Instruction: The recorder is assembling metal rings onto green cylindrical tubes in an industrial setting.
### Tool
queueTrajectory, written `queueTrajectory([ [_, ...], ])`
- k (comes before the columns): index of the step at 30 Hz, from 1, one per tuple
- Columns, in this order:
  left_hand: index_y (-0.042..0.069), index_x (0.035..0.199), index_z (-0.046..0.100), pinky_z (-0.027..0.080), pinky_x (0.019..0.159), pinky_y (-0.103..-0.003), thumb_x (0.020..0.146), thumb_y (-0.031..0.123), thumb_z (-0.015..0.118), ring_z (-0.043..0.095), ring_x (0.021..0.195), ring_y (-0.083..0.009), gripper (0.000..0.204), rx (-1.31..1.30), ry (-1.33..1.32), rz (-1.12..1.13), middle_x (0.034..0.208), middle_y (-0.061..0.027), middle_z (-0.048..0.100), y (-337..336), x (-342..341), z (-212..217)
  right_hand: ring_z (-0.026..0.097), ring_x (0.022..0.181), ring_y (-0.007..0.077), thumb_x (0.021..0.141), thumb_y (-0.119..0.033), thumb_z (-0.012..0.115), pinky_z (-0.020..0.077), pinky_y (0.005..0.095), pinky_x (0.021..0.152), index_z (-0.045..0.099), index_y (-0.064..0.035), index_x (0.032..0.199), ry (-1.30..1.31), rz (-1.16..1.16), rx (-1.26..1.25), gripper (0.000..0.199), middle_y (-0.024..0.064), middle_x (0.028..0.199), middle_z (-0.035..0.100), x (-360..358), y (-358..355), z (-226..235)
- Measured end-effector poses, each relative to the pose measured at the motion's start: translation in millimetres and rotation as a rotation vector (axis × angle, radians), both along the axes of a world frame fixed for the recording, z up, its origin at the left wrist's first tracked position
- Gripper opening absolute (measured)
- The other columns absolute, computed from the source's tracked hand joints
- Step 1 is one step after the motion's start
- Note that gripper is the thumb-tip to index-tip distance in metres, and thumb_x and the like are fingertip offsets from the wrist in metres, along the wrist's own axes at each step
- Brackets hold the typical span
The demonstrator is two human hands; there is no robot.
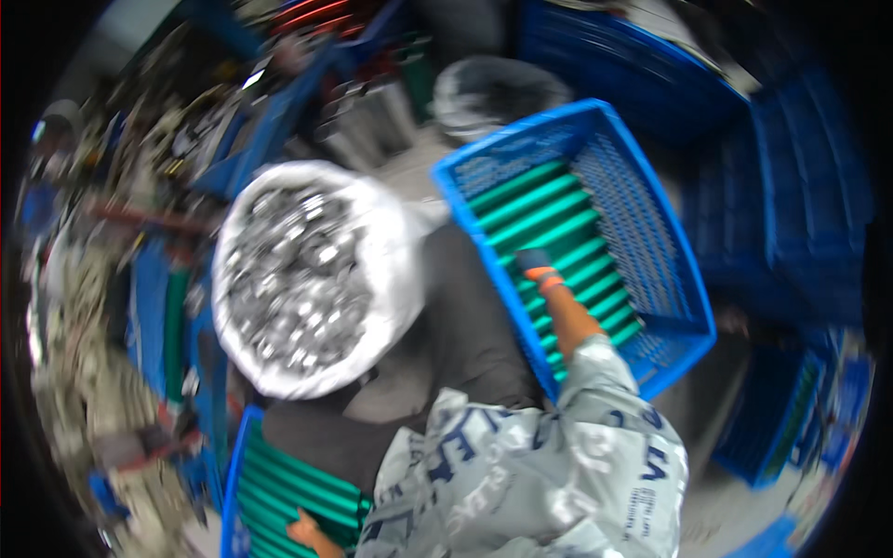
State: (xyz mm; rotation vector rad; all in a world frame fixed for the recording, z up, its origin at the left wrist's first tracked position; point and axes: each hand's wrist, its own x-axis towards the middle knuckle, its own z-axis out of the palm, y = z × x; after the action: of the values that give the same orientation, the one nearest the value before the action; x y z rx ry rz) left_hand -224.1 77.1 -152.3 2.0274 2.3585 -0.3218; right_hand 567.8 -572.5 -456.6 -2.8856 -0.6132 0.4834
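Observation:
My right hand (pixel 537 264), in a dark glove with an orange cuff, reaches into a blue plastic crate (pixel 672 251) and rests on the green rods (pixel 535 209) lying side by side in it. The picture is blurred, so the fingers' grip is unclear. My left hand (pixel 302 528) shows only partly at the lower edge. It touches green rods (pixel 279 488) in a second blue crate (pixel 233 484) at the lower left. My sleeves are of a grey printed fabric.
A white sack (pixel 386 270) full of shiny metal parts (pixel 298 279) stands between the two crates. More blue crates (pixel 809 214) are stacked at the right and back. Cluttered shelves and metal parts fill the left side.

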Motion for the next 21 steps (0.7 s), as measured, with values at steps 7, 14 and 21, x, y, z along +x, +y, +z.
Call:
queueTrajectory([
  [7, 0.004, 0.177, 0.037, 0.049, 0.128, -0.06, 0.088, 0.077, 0.088, 0.056, 0.155, -0.0504, 0.126, 0.288, 0.084, 0.403, 0.169, -0.0311, 0.056, 36.4, -124.0, 51.9, 0.075, 0.121, 0.0165, 0.106, -0.017, 0.086, 0.0591, 0.0353, 0.108, 0.075, 0.0001, 0.151, 0.011, -0.353, 1.549, 0.049, 0.0155, 0.132, 0.083, -22.8, 253.7, 318.2],
  [14, 0.006, 0.179, 0.036, 0.052, 0.126, -0.062, 0.066, 0.087, 0.096, 0.059, 0.152, -0.051, 0.151, 0.179, -0.104, 0.432, 0.166, -0.0321, 0.059, 55.1, -108.8, 37.6, 0.075, 0.127, 0.0421, 0.097, -0.038, 0.087, 0.0586, 0.0518, 0.112, 0.077, -0.0084, 0.144, -0.211, 0.938, 0.712, 0.057, 0.0196, 0.141, 0.077, -156.0, 390.1, 474.4],
  [21, 0.004, 0.176, 0.041, 0.053, 0.123, -0.057, 0.065, 0.083, 0.098, 0.065, 0.147, -0.0457, 0.148, 0.188, -0.271, 0.35, 0.159, -0.0282, 0.066, 52.9, -128.4, 61.3, 0.078, 0.088, 0.0405, 0.091, -0.044, 0.083, 0.0609, 0.0557, 0.078, 0.084, -0.0173, 0.097, -0.149, 1.009, 0.236, 0.027, 0.0129, 0.1, 0.076, -179.6, 418.6, 454.7],
])
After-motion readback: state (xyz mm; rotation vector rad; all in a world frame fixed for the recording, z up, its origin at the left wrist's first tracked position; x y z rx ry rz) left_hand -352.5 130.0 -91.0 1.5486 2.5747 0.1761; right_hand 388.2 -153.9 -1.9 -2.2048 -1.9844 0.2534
